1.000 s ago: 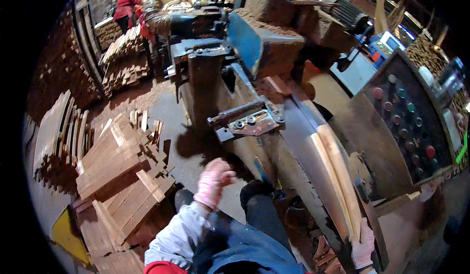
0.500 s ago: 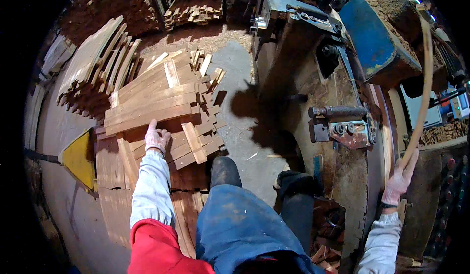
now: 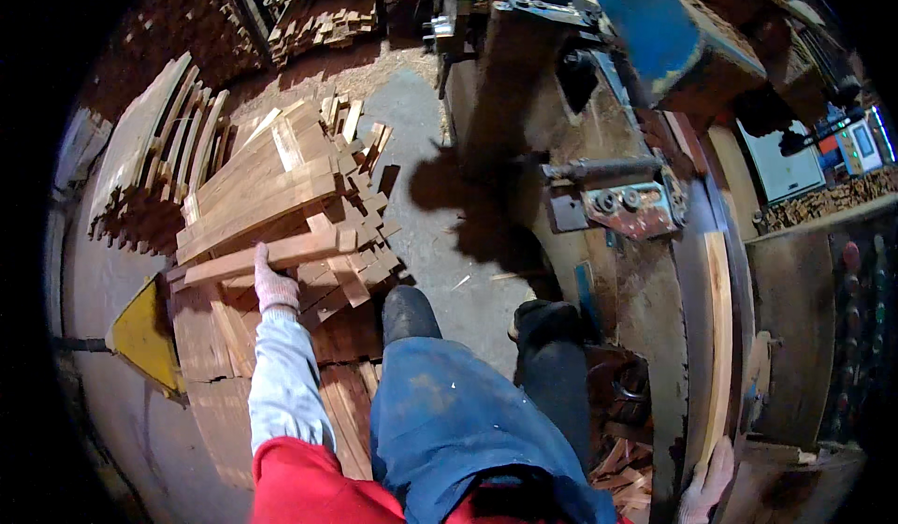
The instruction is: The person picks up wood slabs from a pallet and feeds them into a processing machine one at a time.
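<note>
Reddish-brown wood strips (image 3: 271, 201), yellow plate (image 3: 148, 337), blue trousers (image 3: 449, 430), red jacket (image 3: 299, 487), blue machine cover (image 3: 655, 28).

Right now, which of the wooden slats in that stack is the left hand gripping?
The long reddish wooden slat lying crosswise along the stack's near edge; the gloved left hand wraps it, while the paler slats behind lie untouched.

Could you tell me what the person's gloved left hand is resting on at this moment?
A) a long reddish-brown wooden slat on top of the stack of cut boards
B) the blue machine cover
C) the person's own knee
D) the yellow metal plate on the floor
A: the gloved left hand grips the near end of a long reddish-brown wooden slat lying across the stack of cut boards, well away from the other places named.
</note>
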{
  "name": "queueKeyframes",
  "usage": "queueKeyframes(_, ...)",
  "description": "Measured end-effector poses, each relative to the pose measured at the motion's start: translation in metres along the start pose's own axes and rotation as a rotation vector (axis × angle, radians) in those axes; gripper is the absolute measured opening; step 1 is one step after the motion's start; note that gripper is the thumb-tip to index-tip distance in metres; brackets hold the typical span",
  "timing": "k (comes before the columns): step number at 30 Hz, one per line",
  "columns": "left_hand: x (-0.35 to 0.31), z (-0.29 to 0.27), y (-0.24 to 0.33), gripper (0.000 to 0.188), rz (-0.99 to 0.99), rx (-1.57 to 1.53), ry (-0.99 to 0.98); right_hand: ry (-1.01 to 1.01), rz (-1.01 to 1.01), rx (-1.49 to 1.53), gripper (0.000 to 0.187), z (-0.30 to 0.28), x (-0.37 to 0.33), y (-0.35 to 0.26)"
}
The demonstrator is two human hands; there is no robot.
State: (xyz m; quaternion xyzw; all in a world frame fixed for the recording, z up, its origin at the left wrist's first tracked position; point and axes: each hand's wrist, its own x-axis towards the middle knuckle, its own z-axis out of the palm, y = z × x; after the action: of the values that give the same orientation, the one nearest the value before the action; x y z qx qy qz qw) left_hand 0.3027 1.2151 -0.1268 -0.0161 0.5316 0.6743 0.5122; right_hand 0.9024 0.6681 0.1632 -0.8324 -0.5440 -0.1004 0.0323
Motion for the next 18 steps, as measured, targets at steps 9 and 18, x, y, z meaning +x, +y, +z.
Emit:
queueKeyframes(9, -0.235, 0.024, -0.01, 0.052, 0.018, 0.245, -0.354, 0.273, -0.262, 0.3, 0.034, 0.055, 0.206, -0.014)
queueKeyframes(18, -0.416, 0.127, -0.107, 0.044, -0.016, 0.394, -0.867, 0.095, -0.47, 0.525, 0.076, -0.018, 0.195, -0.123)
